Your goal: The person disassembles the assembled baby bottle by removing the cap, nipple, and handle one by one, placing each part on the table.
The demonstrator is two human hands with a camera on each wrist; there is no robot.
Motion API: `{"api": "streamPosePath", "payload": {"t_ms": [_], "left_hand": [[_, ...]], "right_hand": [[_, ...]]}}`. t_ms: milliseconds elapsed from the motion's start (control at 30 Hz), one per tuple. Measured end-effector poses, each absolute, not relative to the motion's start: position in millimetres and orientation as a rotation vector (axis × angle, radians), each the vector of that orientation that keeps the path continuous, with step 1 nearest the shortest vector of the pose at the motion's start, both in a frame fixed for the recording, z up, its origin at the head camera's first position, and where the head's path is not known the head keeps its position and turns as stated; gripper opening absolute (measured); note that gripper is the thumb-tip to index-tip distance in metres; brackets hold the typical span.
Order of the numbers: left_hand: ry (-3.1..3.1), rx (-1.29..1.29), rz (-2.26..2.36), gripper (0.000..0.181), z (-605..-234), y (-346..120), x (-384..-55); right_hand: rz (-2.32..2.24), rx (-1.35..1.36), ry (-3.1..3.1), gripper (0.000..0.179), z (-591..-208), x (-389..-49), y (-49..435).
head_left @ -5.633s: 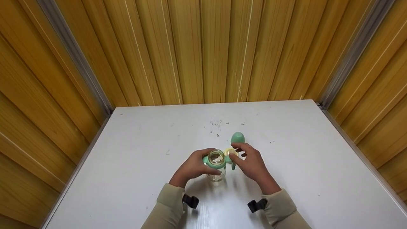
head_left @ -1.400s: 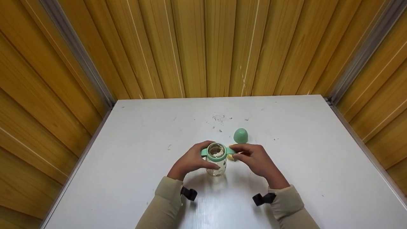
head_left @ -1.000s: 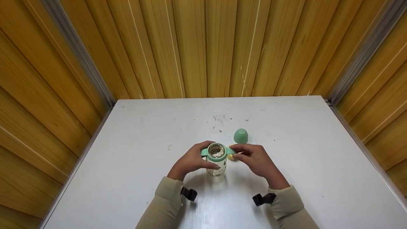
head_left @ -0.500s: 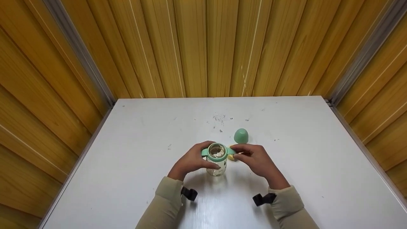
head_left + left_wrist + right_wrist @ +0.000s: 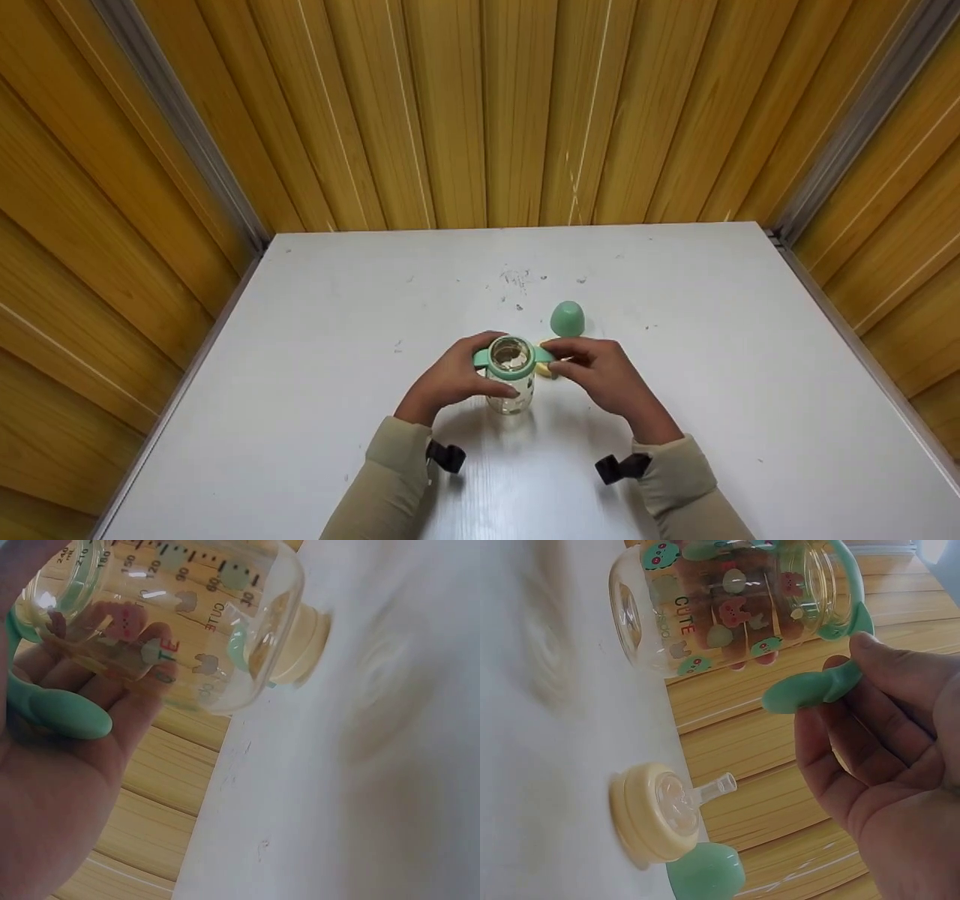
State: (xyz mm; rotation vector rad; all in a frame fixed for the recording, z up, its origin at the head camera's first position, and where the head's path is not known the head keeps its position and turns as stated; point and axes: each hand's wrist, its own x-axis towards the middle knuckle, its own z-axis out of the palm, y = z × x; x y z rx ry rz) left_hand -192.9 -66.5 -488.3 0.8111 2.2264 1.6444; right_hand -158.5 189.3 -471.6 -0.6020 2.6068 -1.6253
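A clear baby bottle point(image 5: 705, 622) with printed animals stands in front of me, its top uncapped. Round its neck sits a green handle ring point(image 5: 511, 374) with a handle on each side. My left hand point(image 5: 454, 379) grips the bottle from the left, thumb in front and fingers behind; the left handle point(image 5: 71, 714) lies by its palm. Thumb and fingers of my right hand point(image 5: 596, 379) pinch the right handle point(image 5: 802, 691). Behind that hand, partly hidden in the head view, lies a cream collar point(image 5: 649, 814) with a clear spout pointing up.
A green domed cap point(image 5: 568, 319) stands on the white table point(image 5: 360, 300) behind the collar. Yellow wood-look panels point(image 5: 480, 112) wall the table at the back and sides.
Since the oldest frame, my right hand has shifted from over the collar to the right handle, and the ring sits closer to the bottle's rim. Over the last second both hands stay put.
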Motion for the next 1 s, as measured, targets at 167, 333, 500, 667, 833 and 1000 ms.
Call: {"api": "streamPosePath", "payload": {"t_ms": [167,333,500,667,833,1000], "left_hand": [[2.235,0.815,1.633,0.069,-487.8,-66.2,-192.2],[2.244,0.822,1.632,0.068,-488.1,-65.9,-192.1],[2.25,0.824,1.626,0.068,-489.6,-66.0,-192.9],[2.246,0.827,1.634,0.069,-489.1,-65.7,-193.5],[2.263,0.815,1.624,0.069,-488.8,-65.8,-192.9],[2.256,0.8,1.628,0.071,-487.4,-65.3,-192.8]], "right_hand": [[-1.625,-0.604,2.611,0.029,-471.8,-158.5,189.2],[-1.622,-0.6,2.618,0.03,-471.9,-158.0,189.7],[-1.631,-0.607,2.612,0.03,-472.0,-157.9,190.1],[-1.625,-0.619,2.626,0.029,-472.3,-158.4,190.7],[-1.614,-0.648,2.651,0.029,-470.7,-157.4,190.1],[-1.61,-0.675,2.673,0.028,-468.7,-156.2,190.8]]}}
